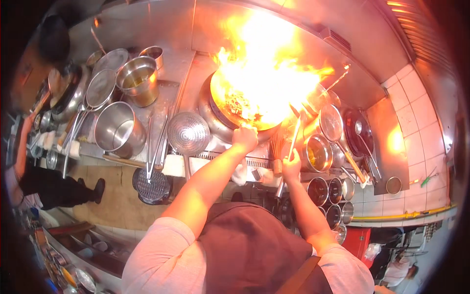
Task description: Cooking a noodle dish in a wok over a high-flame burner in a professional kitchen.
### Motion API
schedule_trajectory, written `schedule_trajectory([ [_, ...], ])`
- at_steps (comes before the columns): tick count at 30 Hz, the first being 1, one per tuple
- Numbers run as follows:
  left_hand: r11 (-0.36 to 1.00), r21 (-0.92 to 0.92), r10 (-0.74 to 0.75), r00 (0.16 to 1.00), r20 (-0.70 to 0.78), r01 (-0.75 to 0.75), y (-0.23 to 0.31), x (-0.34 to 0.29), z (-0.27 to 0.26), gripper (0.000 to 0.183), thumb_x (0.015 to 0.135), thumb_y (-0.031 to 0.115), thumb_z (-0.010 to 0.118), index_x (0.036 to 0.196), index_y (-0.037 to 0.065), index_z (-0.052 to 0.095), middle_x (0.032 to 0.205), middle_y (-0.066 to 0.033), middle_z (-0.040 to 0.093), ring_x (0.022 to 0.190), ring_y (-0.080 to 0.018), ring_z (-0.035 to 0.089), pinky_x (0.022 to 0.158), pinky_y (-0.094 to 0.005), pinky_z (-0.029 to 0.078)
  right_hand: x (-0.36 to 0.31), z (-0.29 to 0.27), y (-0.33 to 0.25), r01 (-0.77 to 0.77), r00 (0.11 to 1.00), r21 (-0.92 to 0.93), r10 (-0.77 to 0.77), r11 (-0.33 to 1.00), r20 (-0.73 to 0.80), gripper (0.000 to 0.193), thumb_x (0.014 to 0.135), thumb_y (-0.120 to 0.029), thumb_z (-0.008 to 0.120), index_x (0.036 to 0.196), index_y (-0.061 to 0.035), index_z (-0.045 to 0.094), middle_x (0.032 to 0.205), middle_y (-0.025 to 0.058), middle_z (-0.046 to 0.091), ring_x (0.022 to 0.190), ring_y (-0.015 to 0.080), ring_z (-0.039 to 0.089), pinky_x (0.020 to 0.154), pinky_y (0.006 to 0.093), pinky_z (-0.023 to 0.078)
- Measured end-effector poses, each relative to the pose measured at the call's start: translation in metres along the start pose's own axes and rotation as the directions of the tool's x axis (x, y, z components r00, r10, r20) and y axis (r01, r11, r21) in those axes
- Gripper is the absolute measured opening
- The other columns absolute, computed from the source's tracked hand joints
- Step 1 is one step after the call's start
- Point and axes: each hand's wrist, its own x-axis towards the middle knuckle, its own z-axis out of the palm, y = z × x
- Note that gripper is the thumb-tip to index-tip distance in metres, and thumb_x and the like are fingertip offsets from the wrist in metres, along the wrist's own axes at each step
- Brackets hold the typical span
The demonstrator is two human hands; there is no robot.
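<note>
A wok [213, 100] sits on the stove, with large bright flames [269, 54] rising from it and covering most of its inside. Dark pieces of food [237, 105] show at its left part. My left hand [246, 138] is closed at the wok's near edge; any handle there is hidden by the fingers. To the right, my right hand [292, 167] grips a long-handled metal utensil [295, 134] that slants up toward the wok. Glare hides its working end. Just left of that hand stands a bamboo brush [277, 154].
A perforated skimmer [188, 133], a deep steel pot [119, 128] and an oil-filled pot [138, 83] stand left. At right are a mesh strainer [331, 122], a pot with yellow contents [317, 153] and several small containers [334, 196]. Another person's arm [22, 142] shows at far left.
</note>
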Motion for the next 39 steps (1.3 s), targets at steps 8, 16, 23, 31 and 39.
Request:
schedule_trajectory([
  [8,1.0,0.005,-0.019,0.995,0.095,0.019,-0.016,-0.017,-0.003,0.032,0.096,0.022,0.048,0.116,0.012,0.071,0.121,-0.0165,0.07,0.108,-0.0361,0.069,0.087,-0.0501,0.055,-0.043,-0.016,0.081,0.044,0.999,-0.281,-0.036,0.959,0.032,0.022,0.079,-0.006,0.065,0.098,0.0026,0.061,0.087,0.0156,0.059,0.085,0.034,0.059,0.077,0.0466,0.047],
  [16,0.995,0.092,-0.06,0.983,0.173,0.044,0.007,-0.057,-0.001,0.096,0.083,0.016,0.063,0.164,0.017,0.012,0.171,-0.0137,0.006,0.157,-0.0387,0.004,0.111,-0.0586,0.036,-0.025,-0.044,0.104,0.152,0.903,-0.679,0.178,0.718,0.391,0.065,0.079,-0.009,0.073,0.14,0.001,0.051,0.132,0.0236,0.053,0.116,0.0421,0.053,0.106,0.0501,0.042],
  [23,0.964,-0.105,-0.224,0.957,0.186,0.246,0.038,-0.104,-0.002,0.061,0.077,0.016,0.069,0.134,0.0,0.057,0.144,-0.0247,0.049,0.127,-0.0399,0.057,0.095,-0.0488,0.053,-0.013,0.001,0.029,0.266,0.562,0.287,-0.39,0.92,0.729,0.066,0.087,-0.006,0.073,0.146,-0.0006,0.045,0.134,0.0167,0.052,0.115,0.0273,0.054,0.1,0.0388,0.045],
  [31,0.754,-0.343,-0.484,0.827,0.286,0.56,0.065,-0.274,0.011,0.046,0.083,0.021,0.072,0.124,0.001,0.064,0.114,-0.0235,0.068,0.106,-0.0432,0.065,0.089,-0.0516,0.053,-0.03,0.055,-0.058,0.44,0.03,0.468,-0.534,0.766,0.845,0.066,0.085,-0.009,0.074,0.145,-0.0029,0.047,0.134,0.0157,0.054,0.109,0.0253,0.056,0.093,0.0389,0.047],
  [39,0.466,-0.449,-0.851,0.526,0.011,0.763,0.093,-0.388,0.024,0.048,0.086,0.027,0.072,0.127,0.003,0.064,0.12,-0.0245,0.066,0.114,-0.0419,0.062,0.098,-0.0482,0.049,-0.075,0.098,-0.036,0.336,-0.286,0.526,-0.447,0.781,0.848,0.065,0.085,-0.01,0.074,0.144,-0.0035,0.049,0.124,0.0121,0.06,0.1,0.0246,0.059,0.087,0.0373,0.049],
])
